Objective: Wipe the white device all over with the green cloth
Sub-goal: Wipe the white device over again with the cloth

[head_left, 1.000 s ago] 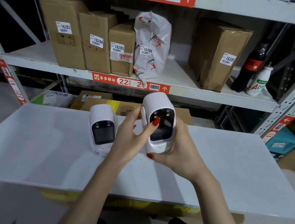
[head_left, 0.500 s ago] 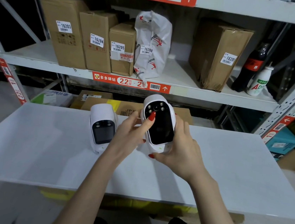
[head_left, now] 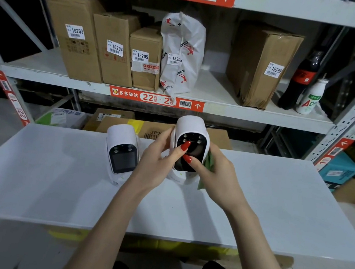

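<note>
White plastic fills the grip: the white device (head_left: pixel 191 133) is held upright above the table (head_left: pixel 274 211) between both hands. The left hand (head_left: pixel 157 165) curls round its left side, thumb lying across the dark front. The right hand (head_left: pixel 216 174) wraps the right side, its thumb on the screen, with the green cloth (head_left: pixel 208 163) pinched between palm and casing. Left of the grip, just beside the left hand, a second device (head_left: pixel 121 150) stands on the table.
</note>
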A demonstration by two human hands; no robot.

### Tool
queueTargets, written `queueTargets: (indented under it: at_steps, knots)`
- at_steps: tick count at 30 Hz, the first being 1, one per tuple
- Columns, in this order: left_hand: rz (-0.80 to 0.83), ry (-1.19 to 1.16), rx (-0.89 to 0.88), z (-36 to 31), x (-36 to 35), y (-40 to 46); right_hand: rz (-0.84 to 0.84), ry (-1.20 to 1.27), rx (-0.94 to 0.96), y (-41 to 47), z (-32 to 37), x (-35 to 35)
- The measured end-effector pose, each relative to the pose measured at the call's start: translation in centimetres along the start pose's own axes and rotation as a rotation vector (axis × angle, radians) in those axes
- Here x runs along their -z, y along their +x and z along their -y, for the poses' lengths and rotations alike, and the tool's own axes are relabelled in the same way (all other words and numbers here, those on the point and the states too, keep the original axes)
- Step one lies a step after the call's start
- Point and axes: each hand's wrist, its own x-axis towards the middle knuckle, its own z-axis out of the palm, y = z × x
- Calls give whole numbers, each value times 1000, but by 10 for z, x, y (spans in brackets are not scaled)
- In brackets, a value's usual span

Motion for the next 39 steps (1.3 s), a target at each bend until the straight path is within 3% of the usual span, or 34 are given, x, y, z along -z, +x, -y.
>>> queueTargets:
  at_steps: [22, 30, 39]
  knots:
    - [29, 78, 61, 35, -3, 12, -52, -11, -58, 11, -37, -28]
    - [11, 52, 79, 42, 2, 14, 84, -138, -37, 14, -35, -22]
    - [-2, 99, 76, 44, 0, 14, -128, -390, -197, -2, -45, -5]
